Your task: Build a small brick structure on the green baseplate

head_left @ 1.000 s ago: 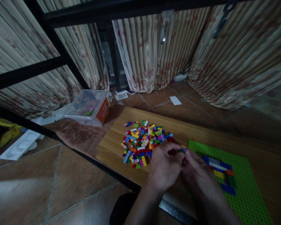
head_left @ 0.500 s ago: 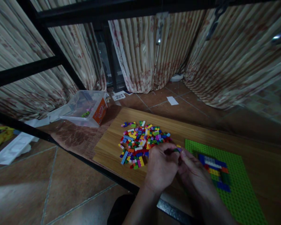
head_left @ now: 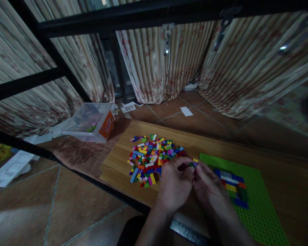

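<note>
My left hand (head_left: 175, 186) and my right hand (head_left: 210, 189) meet above the wooden board, fingertips pinched together. Between them are small toy bricks (head_left: 194, 164), with yellow, purple and green showing; the fingers cover much of them, so their exact number and joins are hidden. Left of my hands spreads a loose pile of mixed toy bricks (head_left: 154, 158). On the right lies a green baseplate (head_left: 260, 191), partly behind my right hand. It bears a block of joined bricks (head_left: 232, 187) in blue, white, red, yellow, orange and green.
The wooden board (head_left: 118, 153) rests on a brown patterned cloth (head_left: 79, 153). A clear plastic box (head_left: 92, 119) with an orange label stands at the far left, a few bricks inside. Black metal bars (head_left: 74, 80) cross the view. Curtains (head_left: 151, 65) hang behind, with papers (head_left: 186, 111) on the tiled floor.
The whole view has shifted slightly. My hands stay together on the small bricks, with slightly more of the yellow one showing. The pile and the baseplate look unchanged.
</note>
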`<state>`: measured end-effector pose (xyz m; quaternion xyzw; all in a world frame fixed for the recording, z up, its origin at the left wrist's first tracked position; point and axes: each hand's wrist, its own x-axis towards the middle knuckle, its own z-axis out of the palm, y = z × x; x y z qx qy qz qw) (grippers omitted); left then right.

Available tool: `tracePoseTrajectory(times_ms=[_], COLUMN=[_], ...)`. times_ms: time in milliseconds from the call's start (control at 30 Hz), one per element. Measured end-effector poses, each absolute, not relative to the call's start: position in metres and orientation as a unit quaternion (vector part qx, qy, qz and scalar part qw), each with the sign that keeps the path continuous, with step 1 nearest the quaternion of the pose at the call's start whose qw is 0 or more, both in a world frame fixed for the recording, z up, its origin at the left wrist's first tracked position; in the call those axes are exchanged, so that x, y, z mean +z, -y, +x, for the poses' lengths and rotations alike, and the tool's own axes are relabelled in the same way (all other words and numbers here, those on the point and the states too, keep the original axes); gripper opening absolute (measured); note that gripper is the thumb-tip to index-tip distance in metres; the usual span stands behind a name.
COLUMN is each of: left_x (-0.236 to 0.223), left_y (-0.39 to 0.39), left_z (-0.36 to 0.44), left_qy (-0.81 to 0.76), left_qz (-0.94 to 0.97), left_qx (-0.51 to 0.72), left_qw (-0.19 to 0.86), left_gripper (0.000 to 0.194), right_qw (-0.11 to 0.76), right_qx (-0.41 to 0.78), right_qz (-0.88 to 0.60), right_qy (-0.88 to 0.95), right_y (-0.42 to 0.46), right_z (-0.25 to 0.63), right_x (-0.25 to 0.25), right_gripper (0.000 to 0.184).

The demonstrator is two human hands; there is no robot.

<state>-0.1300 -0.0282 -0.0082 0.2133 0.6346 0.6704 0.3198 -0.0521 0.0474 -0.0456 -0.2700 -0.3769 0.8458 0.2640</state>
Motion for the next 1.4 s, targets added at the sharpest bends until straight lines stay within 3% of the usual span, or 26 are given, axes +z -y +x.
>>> tracePoseTrajectory(times_ms=[267,900,1067,1233,1400], left_x=[-0.016,-0.010,-0.008,-0.012,-0.019], left_y=[0.030,0.026,0.028,0.034,0.037], left_z=[-0.131,-0.133,-0.138,-0.145,-0.150], left_qy=[-0.667,-0.627,-0.687,-0.821,-0.865], left_qz=[0.256,0.182,0.168,0.227,0.252], left_qx=[0.632,0.684,0.637,0.497,0.418], left_qw=[0.302,0.325,0.306,0.166,0.113], left_gripper=[0.027,0.012,0.016,0.021,0.019], right_qw=[0.253,0.271,0.256,0.259,0.278], right_qx=[0.854,0.847,0.844,0.676,0.427], right_qz=[-0.256,-0.294,-0.302,-0.359,-0.267], right_qy=[0.376,0.350,0.361,0.589,0.818], right_y=[-0.052,-0.052,-0.051,-0.050,-0.046], right_z=[-0.052,-0.056,-0.058,-0.055,-0.055], right_x=[-0.040,-0.042,-0.042,-0.050,-0.058], right_gripper=[0.019,0.026,0.030,0.031,0.024])
